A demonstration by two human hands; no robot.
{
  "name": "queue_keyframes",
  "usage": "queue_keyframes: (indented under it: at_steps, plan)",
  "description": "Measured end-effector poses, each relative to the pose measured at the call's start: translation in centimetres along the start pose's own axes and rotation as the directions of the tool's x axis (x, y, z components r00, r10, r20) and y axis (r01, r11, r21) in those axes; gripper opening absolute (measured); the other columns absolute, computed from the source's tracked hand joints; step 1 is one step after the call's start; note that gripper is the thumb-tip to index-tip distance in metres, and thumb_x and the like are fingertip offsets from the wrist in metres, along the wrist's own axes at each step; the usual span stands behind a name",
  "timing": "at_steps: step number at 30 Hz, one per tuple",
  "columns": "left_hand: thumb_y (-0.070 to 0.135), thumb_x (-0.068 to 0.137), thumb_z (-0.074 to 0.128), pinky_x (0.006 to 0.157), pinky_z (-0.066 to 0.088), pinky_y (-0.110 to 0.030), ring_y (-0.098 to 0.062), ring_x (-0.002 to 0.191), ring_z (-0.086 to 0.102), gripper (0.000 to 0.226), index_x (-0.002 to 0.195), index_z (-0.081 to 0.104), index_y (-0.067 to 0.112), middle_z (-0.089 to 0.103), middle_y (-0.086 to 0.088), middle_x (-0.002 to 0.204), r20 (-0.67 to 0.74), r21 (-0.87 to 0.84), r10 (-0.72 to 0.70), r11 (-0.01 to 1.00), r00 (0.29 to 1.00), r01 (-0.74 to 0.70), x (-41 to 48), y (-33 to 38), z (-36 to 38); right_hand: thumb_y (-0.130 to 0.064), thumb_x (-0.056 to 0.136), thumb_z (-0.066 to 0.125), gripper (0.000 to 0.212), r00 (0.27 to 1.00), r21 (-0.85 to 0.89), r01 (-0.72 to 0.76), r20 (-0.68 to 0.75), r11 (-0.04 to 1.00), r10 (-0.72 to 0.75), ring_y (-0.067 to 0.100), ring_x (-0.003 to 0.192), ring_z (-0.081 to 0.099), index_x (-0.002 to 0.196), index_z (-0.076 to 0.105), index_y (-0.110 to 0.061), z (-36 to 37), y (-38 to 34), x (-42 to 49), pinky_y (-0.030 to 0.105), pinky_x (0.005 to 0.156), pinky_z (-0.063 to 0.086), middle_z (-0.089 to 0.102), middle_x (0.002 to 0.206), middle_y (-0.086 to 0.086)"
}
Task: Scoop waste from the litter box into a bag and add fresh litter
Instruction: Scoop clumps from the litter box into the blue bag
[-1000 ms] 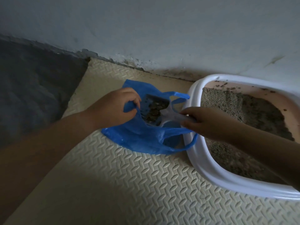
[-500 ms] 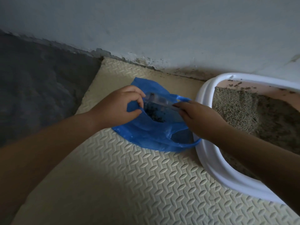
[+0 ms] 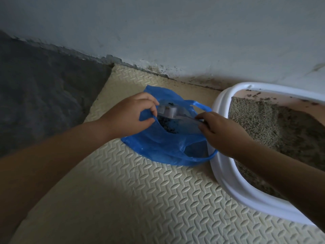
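Grey, rough-looking floor (image 3: 44, 95) fills the far left, dim. Next to it a cream foam mat (image 3: 140, 199) w/ a raised zigzag pattern runs under everything else. Its back edge meets a pale wall (image 3: 175, 32) w/ dark specks along the base.

The left hand (image 3: 130, 118) comes in from lower left, forearm bare. Thumb & fingers are curled, pinching the left edge of a blue plastic bag (image 3: 158, 143) & holding its mouth open. The bag sits on the mat just beside the litter box, both handle loops on the box side. The lower loop (image 3: 202, 158) lies against the white rim; the upper loop (image 3: 202, 105) arcs toward it. Dark crumbly waste (image 3: 167, 126) shows inside the bag, low in the opening.

A pale grey plastic scoop (image 3: 173, 110) lies across the bag mouth, head end by the left-hand fingers, a few dark bits on it. Its handle runs right into the right hand (image 3: 221, 132), whose fingers curl round it & grip it, back of hand up, btwn bag & box. The hands are apart, one each side of the bag opening.

Far right is the litter box (image 3: 228, 182): white rounded rim, pinkish inner wall w/ dark crumbs stuck on. Sandy grey litter (image 3: 263, 124) sits high at the back-left corner & gets darker to the right. The right forearm crosses the near rim.
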State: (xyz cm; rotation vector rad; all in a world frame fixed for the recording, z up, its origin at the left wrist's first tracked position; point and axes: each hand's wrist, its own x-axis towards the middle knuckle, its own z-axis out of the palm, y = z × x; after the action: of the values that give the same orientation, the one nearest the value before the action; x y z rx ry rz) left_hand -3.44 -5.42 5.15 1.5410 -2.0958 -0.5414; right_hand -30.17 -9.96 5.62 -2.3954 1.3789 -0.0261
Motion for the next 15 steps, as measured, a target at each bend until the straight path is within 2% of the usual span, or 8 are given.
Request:
queue_keyframes:
  at_steps: [7,15]
  plan:
    - [0.014,0.081,0.070,0.094,0.039,-0.013,0.004,0.109,0.050,0.012,0.082,0.063,0.024,0.057,0.010,0.114,0.006,0.013,0.005,1.000,1.000,-0.005,0.0,0.2,0.0,-0.036,0.099,0.040,0.033,0.998,-0.067,0.057,-0.013,0.996,-0.058,0.021,0.106,0.058,0.127,0.050,-0.024,0.0,0.1,-0.2,0.034,0.082,0.046,0.054,0.123,-0.004]
    - [0.011,0.080,0.071,0.094,0.036,-0.008,0.004,0.110,0.050,0.014,0.082,0.064,0.023,0.057,0.010,0.113,0.001,0.010,-0.003,1.000,1.000,0.003,-0.2,0.5,-0.2,-0.028,0.096,0.046,0.032,0.995,-0.113,0.102,0.022,0.988,-0.101,0.024,0.112,0.054,0.127,0.047,-0.020,1.2,0.3,-0.4,0.042,0.083,0.049,0.050,0.127,0.000]
